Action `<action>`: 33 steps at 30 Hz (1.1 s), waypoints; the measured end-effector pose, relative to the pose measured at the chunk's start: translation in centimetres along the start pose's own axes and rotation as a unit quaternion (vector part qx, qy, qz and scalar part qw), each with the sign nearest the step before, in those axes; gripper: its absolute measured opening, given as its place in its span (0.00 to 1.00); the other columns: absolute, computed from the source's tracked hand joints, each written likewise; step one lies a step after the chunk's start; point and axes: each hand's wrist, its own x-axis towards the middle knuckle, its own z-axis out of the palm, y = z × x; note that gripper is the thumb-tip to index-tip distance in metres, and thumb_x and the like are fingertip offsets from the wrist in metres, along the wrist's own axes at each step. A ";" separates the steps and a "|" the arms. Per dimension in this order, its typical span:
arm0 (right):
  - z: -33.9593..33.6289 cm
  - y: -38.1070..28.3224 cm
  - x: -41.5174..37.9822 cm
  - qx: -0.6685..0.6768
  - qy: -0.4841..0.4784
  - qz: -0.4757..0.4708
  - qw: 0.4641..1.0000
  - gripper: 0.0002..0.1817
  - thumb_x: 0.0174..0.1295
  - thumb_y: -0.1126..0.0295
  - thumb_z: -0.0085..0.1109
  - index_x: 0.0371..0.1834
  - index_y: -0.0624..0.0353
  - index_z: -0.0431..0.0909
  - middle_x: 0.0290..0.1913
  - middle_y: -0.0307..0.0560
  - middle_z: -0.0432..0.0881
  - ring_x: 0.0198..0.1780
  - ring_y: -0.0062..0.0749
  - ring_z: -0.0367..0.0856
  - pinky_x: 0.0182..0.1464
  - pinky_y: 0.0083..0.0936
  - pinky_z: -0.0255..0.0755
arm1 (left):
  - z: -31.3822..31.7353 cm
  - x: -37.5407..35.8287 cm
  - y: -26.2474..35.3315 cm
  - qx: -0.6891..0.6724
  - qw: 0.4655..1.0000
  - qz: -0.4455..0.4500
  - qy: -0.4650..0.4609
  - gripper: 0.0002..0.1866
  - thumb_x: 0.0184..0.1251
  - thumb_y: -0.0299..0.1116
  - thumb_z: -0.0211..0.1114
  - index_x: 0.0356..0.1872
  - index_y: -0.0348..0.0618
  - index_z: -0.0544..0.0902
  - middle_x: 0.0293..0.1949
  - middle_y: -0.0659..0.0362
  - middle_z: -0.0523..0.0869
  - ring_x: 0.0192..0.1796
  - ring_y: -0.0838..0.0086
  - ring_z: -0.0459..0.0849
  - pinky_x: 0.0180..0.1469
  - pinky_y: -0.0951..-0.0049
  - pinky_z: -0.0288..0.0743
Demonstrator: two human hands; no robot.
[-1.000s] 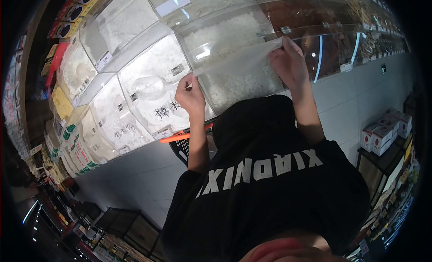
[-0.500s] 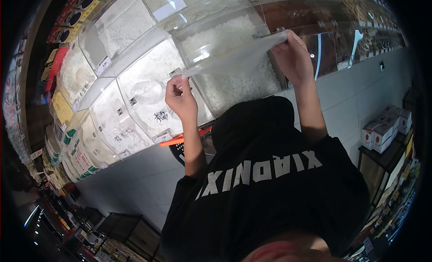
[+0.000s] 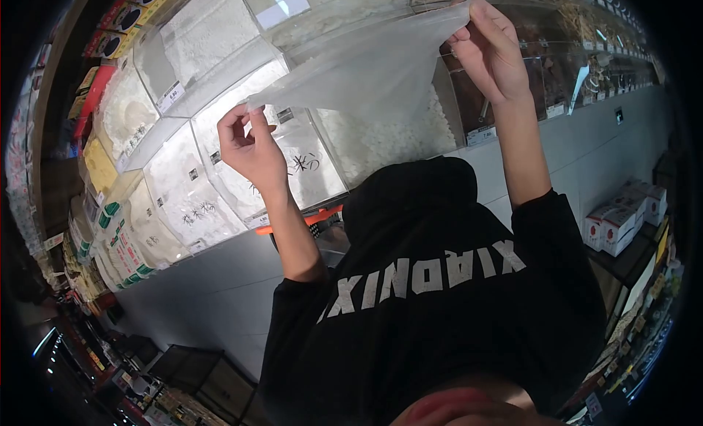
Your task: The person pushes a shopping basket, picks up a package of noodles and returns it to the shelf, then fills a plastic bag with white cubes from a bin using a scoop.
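Note:
A thin, translucent plastic bag (image 3: 359, 71) is stretched between my two hands above the bulk-food bins. My left hand (image 3: 254, 149) is closed in a pinch on the bag's left corner, over a bin of white powder (image 3: 267, 86). On the other side, my right hand (image 3: 496, 56) grips the far right corner between thumb and fingers. The bag sags in the middle and partly hides a bin of white granules (image 3: 417, 140) beneath it.
More powder bins (image 3: 192, 199) continue to the left, with price labels along their edges. A red shopping basket (image 3: 293, 225) is partly hidden beside my left forearm. White boxes (image 3: 619, 221) are stacked on a dark stand at right.
Both hands have moved farther apart and upward in the view, the left one to the left. The bag is spread wider and more of it shows.

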 end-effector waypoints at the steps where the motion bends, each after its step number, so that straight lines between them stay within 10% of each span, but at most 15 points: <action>1: 0.1 -0.1 0.1 0.001 0.007 -0.008 1.000 0.08 0.74 0.68 0.55 0.41 0.62 0.78 0.37 0.41 0.79 0.39 0.25 0.74 0.48 0.25 0.71 | -0.1 0.1 0.2 0.004 1.000 0.007 0.004 0.06 0.69 0.22 0.65 0.44 0.35 0.80 0.41 0.55 0.84 0.42 0.78 0.82 0.30 0.81 0.81; 12: 2.3 -2.8 1.2 -0.064 -0.011 -0.099 0.993 0.09 0.70 0.67 0.63 0.37 0.62 0.77 0.37 0.45 0.83 0.36 0.25 0.80 0.42 0.24 0.75 | -1.3 1.1 4.1 -0.056 0.998 0.014 -0.029 0.07 0.71 0.22 0.64 0.45 0.32 0.77 0.47 0.46 0.86 0.23 0.77 0.83 0.24 0.84 0.70; 33: -3.2 -3.1 -0.5 -0.280 0.082 -0.015 0.956 0.08 0.74 0.68 0.57 0.42 0.61 0.79 0.42 0.40 0.81 0.40 0.19 0.75 0.50 0.21 0.70 | -2.2 2.2 2.6 0.094 0.986 0.045 -0.127 0.06 0.61 0.26 0.75 0.38 0.35 0.89 0.42 0.53 0.87 0.30 0.78 0.85 0.30 0.81 0.76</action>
